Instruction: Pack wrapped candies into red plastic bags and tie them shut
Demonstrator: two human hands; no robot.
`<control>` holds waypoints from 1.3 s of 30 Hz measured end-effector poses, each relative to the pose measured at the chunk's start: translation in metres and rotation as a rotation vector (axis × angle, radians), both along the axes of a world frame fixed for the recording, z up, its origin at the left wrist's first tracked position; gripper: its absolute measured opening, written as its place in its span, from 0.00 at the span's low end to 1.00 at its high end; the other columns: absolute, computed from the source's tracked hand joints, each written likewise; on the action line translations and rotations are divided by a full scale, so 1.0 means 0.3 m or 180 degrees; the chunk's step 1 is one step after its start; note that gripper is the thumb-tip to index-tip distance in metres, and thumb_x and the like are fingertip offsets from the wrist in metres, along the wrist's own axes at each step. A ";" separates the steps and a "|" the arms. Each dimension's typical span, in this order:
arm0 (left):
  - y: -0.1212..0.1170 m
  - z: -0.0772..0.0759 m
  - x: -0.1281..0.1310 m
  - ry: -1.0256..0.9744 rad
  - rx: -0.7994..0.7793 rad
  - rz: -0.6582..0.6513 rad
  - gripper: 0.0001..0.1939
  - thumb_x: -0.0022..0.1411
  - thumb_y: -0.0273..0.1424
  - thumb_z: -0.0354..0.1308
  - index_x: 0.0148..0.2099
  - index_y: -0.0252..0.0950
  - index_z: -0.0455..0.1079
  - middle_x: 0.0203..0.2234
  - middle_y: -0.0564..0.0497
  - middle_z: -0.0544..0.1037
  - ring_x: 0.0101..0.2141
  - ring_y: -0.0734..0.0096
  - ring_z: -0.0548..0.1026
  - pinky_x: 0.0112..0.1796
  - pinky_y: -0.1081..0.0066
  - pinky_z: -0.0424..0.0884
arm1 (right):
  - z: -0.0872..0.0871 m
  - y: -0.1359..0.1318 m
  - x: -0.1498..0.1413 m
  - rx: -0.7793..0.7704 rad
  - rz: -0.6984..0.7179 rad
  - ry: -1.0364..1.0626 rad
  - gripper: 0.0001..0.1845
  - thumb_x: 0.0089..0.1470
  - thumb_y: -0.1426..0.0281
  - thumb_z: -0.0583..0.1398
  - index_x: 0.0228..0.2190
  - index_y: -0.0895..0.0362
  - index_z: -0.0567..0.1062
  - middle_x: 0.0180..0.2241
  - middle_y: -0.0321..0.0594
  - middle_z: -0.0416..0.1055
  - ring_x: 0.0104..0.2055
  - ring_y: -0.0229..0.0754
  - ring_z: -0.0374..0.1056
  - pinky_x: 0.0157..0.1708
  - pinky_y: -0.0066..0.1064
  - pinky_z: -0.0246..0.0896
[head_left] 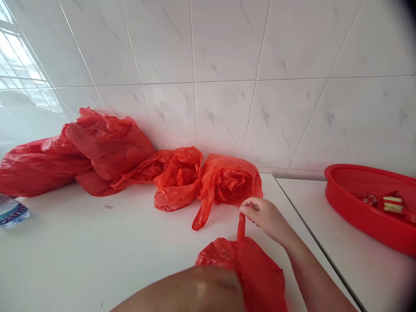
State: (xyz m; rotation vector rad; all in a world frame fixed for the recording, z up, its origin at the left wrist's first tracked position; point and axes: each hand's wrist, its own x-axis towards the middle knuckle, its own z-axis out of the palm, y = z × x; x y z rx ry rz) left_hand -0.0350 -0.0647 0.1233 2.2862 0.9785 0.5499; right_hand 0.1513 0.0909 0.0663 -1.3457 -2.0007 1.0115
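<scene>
Over the bench point(97, 251), right hand point(260, 212) pinches a bag handle point(241, 227), next move probably needs steady grip; left hand's hidden, can't tell.

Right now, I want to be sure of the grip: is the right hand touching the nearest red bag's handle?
Touching: the head view shows the right hand pinching the upright handle at its top.

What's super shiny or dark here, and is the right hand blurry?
Head view: barred glare on the tiled wall, upper left; head view: dark right corners; head view: right hand, pinching a red bag by its handle, fairly sharp.
</scene>
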 end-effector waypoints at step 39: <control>0.100 -0.044 -0.231 0.1106 0.1515 0.1827 0.25 0.60 0.27 0.55 0.58 0.49 0.61 0.62 0.48 0.58 0.58 0.56 0.63 0.51 0.57 0.68 | -0.051 0.089 -0.222 0.0872 -0.0708 0.0673 0.28 0.53 0.64 0.56 0.56 0.43 0.63 0.66 0.37 0.30 0.67 0.51 0.36 0.58 0.43 0.49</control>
